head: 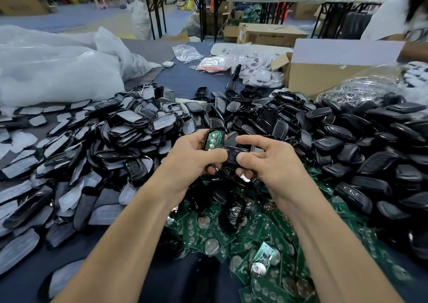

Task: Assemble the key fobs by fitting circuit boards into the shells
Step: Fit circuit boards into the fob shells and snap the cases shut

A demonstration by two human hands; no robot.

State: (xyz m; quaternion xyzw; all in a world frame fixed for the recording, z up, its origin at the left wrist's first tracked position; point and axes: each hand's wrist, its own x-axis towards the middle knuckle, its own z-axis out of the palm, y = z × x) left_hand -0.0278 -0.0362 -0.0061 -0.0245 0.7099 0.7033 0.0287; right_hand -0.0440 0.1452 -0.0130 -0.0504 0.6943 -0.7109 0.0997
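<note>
- the left hand has its fingers curled around an open shell half, held tilted above the middle of the surface.
- a green circuit board sits inside that shell half, face up, with pale round pads showing on it.
- the right hand pinches a glossy black shell between thumb and curled fingers; the left thumb touches the same shell from the other side.
- this black shell lies between the two hands, just beside and below the board-carrying half.
- loose circuit boards lie heaped toward the near edge under the forearms, green, several with round silver coin cells.
- film-covered shells, black with grey-white faces, are piled along the left side of the surface.
- plain black shells, rounded and shiny, are piled along the right side.
- white plastic bags rest at the far left corner, and an open cardboard box stands toward the far right edge.
</note>
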